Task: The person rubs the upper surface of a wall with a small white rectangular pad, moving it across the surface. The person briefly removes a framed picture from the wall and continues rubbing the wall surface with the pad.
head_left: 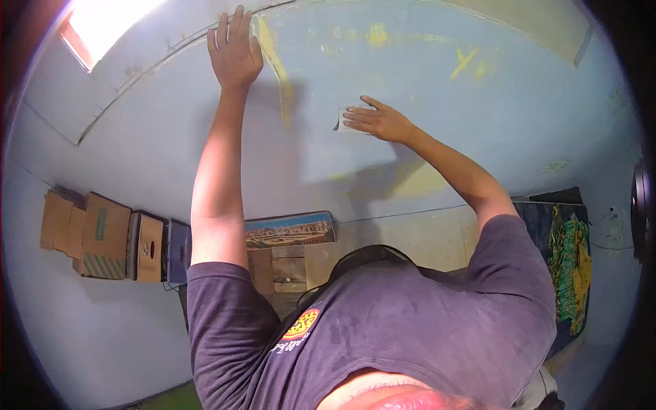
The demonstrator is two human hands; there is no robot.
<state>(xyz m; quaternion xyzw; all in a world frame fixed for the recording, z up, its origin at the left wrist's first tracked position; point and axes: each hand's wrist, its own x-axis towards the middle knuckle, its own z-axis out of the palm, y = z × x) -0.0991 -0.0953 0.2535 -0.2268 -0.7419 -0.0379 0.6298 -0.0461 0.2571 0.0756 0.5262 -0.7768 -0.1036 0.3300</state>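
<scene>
A pale blue wall [328, 75] with yellow patches and streaks is in front of me. My left hand [235, 53] is raised high, fingers stretched and lying flat against it beside a long crack. Lower and to the right, my right hand [383, 121] presses a small piece of sandpaper [339, 121] to the surface, its fingers extended over the sheet. The sandpaper is whitish on the back, with a dark corner curling at its left; the rest is hidden under my fingers. A yellow streak [275, 58] runs down the wall between both hands.
Cardboard boxes [104, 236] and a wooden speaker-like box [149, 249] stand at the left. A framed cityscape picture [290, 230] sits below the wall. Green and yellow cloth [570, 266] hangs at the right. A bright opening [106, 27] is at the upper left.
</scene>
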